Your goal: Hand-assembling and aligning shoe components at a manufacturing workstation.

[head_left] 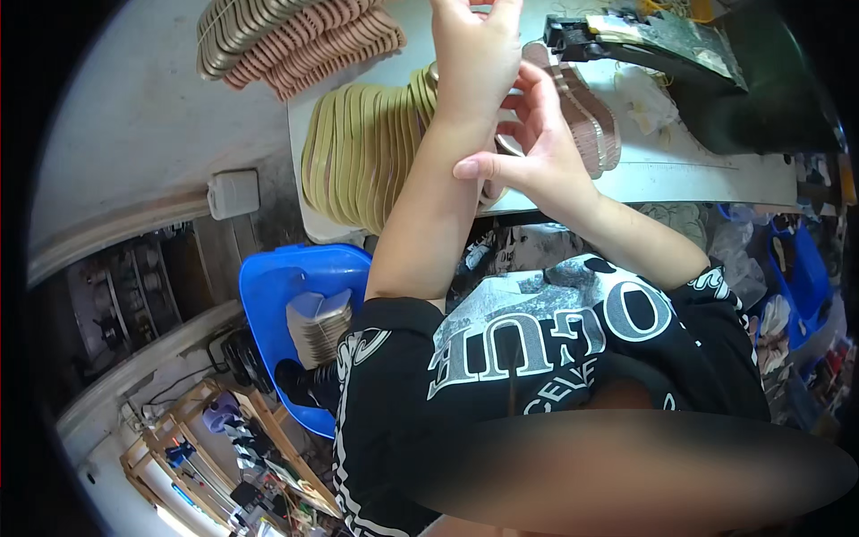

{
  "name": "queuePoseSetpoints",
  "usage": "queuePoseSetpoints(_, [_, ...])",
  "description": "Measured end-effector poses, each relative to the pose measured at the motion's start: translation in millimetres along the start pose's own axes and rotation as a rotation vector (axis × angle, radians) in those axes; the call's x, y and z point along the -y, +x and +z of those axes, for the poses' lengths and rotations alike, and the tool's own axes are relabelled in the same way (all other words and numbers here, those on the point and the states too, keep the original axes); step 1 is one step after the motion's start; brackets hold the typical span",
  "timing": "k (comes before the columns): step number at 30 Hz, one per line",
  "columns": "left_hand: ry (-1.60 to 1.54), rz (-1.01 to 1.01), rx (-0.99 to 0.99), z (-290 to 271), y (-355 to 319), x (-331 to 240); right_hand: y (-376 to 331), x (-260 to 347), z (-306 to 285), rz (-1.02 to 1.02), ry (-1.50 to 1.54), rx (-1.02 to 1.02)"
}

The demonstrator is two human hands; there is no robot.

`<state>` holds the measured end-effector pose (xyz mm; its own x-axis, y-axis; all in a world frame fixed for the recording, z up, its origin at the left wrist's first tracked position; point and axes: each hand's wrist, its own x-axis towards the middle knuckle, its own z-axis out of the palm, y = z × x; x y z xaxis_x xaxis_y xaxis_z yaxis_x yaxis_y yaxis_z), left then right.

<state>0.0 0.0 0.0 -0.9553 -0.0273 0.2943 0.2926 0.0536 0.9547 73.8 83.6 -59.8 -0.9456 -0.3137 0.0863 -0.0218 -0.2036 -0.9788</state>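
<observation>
Left hand (474, 63) raised at top centre, its fingers cut off by the frame edge, so their state cannot be told; right hand (537, 152) just beside it, fingers loosely curled around a small metallic piece (508, 143), grip unclear. Olive insole stack (362, 157) fanned on white worktop (680, 170), pink stack (295, 36) upper left; progress judged midway. Blue bin (277, 286) lower left holds grey pieces; cluttered workshop floor below
</observation>
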Motion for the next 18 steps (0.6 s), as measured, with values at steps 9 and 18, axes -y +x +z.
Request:
queuePoseSetpoints(9, [-0.071, -0.122, -0.221, -9, 21, 5, 25, 20, 24, -0.189, 0.238, -0.073])
queuePoseSetpoints(18, [0.129, -0.057, -0.326, -27, 70, 60, 12, -3, 25, -0.678, -1.121, 0.032])
